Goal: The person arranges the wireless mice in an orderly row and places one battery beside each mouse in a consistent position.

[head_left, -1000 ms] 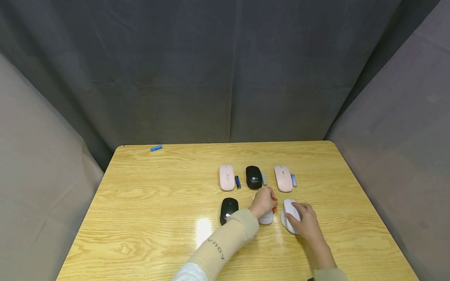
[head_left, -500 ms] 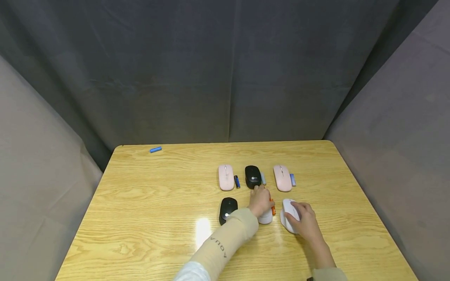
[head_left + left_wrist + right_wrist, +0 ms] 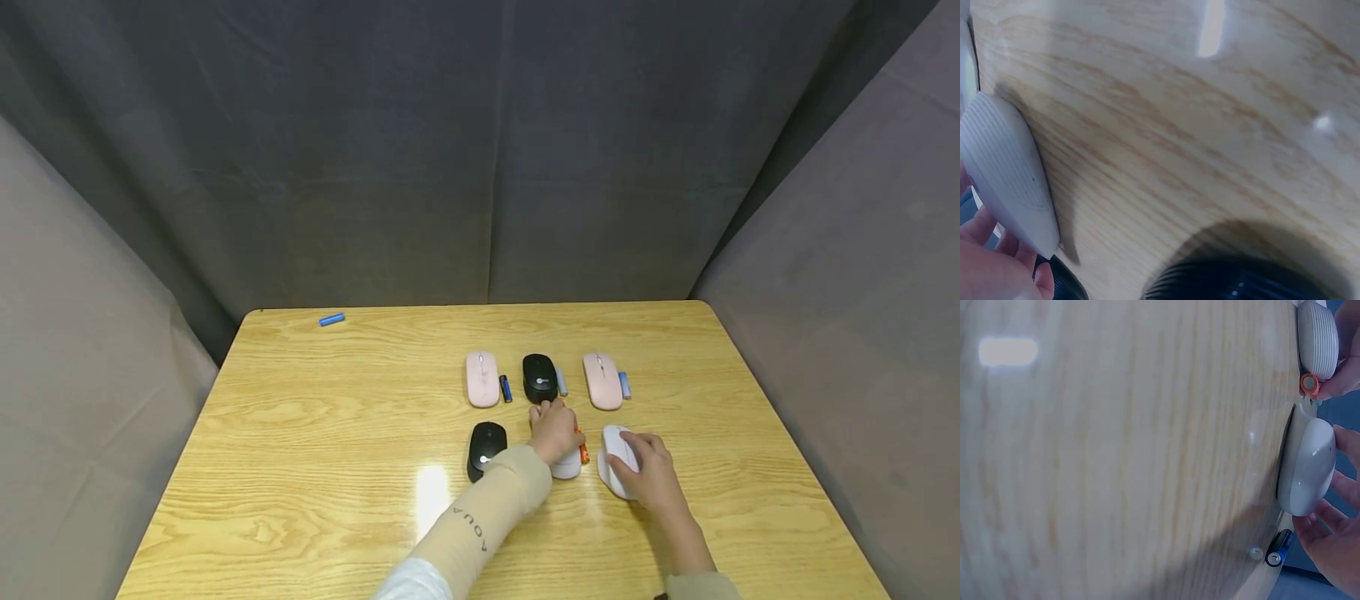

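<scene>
My left hand lies over the far half of a white computer mouse, fingers curled at its front end. Ribbed sides show on this mouse in the left wrist view. Against its right side lies an orange battery, with the thumb close by. To the right, a smooth white mouse is gripped by my right hand, thumb on one side and fingers on the other. A black and blue battery lies beside that mouse in the right wrist view; the hand hides it in the head view.
Behind is a row of mice: a pink one, a black one and another pink one, each with a battery at its right. Another black mouse sits beside my left sleeve. One blue battery lies near the table's back left edge.
My left hand has let go of the orange battery, which lies beside the ribbed white mouse, and has shifted left onto the mouse's front end. My right hand has stayed in place.
</scene>
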### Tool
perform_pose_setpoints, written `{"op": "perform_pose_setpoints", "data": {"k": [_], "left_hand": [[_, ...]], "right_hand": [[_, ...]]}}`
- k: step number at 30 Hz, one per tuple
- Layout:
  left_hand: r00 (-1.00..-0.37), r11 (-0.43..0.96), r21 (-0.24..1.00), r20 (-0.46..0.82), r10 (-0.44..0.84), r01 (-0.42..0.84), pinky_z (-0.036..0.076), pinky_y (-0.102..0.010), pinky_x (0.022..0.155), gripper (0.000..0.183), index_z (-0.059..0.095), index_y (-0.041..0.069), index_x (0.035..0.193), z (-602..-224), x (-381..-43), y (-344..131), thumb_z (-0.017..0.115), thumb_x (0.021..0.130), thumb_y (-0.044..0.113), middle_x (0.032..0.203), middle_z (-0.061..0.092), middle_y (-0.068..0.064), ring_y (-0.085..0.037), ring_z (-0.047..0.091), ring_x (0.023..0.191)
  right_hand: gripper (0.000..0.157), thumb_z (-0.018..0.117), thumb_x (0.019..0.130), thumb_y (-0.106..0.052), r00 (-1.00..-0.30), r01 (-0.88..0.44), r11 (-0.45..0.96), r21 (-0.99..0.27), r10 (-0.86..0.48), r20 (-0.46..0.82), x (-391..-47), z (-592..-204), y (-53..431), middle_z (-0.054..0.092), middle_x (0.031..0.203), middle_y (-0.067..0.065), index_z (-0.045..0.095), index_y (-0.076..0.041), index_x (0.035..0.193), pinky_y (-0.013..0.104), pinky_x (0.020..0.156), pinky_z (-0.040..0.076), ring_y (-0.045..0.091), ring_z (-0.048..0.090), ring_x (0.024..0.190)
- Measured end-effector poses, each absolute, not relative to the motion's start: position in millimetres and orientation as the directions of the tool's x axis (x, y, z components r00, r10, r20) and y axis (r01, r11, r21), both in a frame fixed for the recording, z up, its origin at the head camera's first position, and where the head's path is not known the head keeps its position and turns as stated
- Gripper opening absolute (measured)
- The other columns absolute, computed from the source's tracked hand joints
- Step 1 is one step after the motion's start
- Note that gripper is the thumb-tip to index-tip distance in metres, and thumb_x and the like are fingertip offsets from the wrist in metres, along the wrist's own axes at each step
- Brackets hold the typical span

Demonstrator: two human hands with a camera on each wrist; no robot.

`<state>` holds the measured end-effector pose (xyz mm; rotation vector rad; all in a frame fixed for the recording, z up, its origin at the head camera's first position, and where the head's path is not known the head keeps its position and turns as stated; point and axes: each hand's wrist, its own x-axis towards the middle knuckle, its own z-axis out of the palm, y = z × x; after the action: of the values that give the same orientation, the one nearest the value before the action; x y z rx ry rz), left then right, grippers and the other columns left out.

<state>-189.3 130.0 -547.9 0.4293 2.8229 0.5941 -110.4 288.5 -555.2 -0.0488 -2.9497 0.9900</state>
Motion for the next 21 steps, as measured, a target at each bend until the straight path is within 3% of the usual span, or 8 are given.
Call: {"op": "perform_pose_setpoints", "data": {"k": [12,21], "left_hand": [[-0.932,0.877,0.413,-0.147,0.331,0.246,0.027,-0.032,0.074,0.023,0.061,0.020,0.064,-548.8,-188.7,129.3,0.069,0.079,0.035,0.091,0.052,0.004,-0.015,0.041,0.085],[-0.918,0.824,0.497,-0.122,0.377,0.272,0.028,-0.033,0.076,0.019,0.068,0.016,0.088,-541.3,-188.9,119.1,0.062,0.084,0.033,0.095,0.054,0.003,-0.016,0.044,0.088]], "right_hand": [[0.052,0.064,0.086,-0.026,-0.999,0.023,0.800,-0.600,0.041,0.017,-110.6,-555.3,289.4,0.040,0.121,0.030,0.049,0.003,0.126,0.059,0.091,0.035,0.050,0.039,0.112],[0.052,0.064,0.086,-0.026,-0.999,0.015,0.798,-0.603,0.041,0.030,-110.7,-555.1,289.0,0.041,0.120,0.030,0.049,0.004,0.126,0.059,0.090,0.035,0.049,0.039,0.111]]}}
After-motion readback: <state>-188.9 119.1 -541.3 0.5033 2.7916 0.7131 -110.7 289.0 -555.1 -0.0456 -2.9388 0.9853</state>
